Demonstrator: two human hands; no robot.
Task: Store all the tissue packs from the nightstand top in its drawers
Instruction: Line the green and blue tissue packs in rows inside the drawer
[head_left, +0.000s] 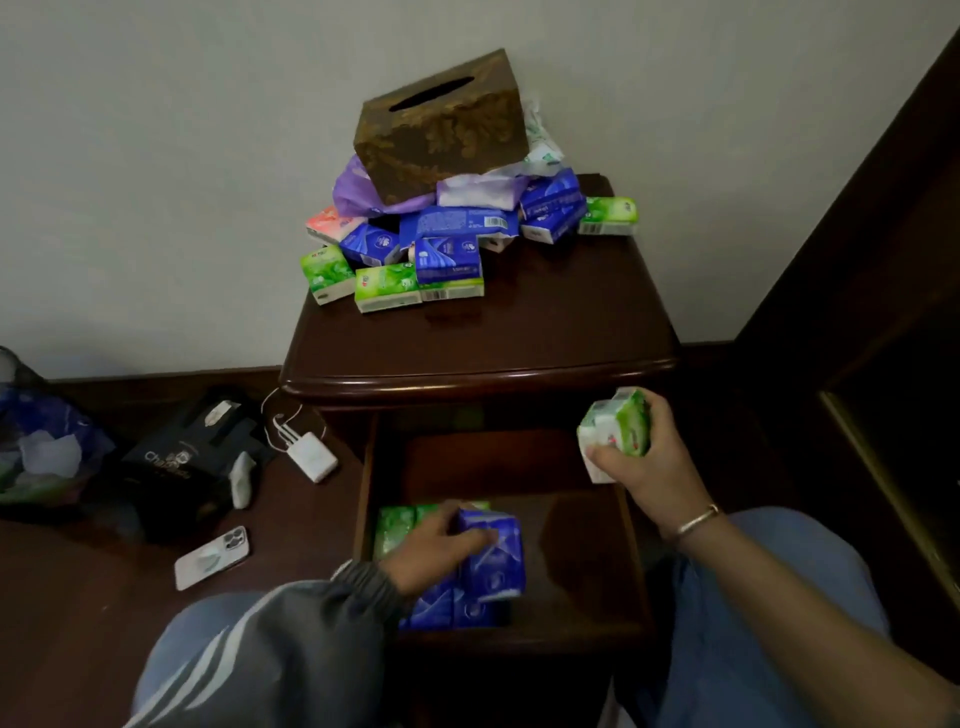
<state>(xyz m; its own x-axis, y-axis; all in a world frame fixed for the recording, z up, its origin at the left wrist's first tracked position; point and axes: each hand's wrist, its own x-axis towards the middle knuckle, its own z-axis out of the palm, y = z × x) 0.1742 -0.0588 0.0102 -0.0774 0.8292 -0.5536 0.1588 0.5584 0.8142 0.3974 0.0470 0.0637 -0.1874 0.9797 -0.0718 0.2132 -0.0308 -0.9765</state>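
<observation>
A heap of green, blue and pink tissue packs lies at the back of the dark wooden nightstand top, under a brown tissue box. Below it the top drawer is pulled out. Green packs and blue packs lie in its left part. My left hand is inside the drawer, gripping a blue pack that stands upright. My right hand hovers over the drawer's right side, closed on a green and white pack.
On the floor to the left lie a phone, a white charger with cable, a black box and a bin with waste. Dark wooden furniture stands on the right. My knees flank the drawer.
</observation>
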